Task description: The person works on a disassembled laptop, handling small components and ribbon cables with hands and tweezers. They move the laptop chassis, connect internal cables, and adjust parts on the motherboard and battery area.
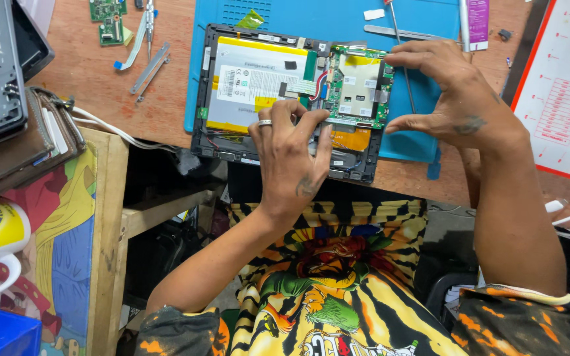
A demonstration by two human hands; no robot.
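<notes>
white label on battery, purple pkg top-right

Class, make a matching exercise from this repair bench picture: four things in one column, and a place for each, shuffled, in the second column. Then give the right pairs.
Things:
1. left hand
2. right hand
3. battery
4. small green boards

Places:
A. left half of the open tablet
B. bare wood, top left
C. at the circuit board's right edge
D. on the tablet's lower middle

Pairs: 1-D, 2-C, 3-A, 4-B
</notes>
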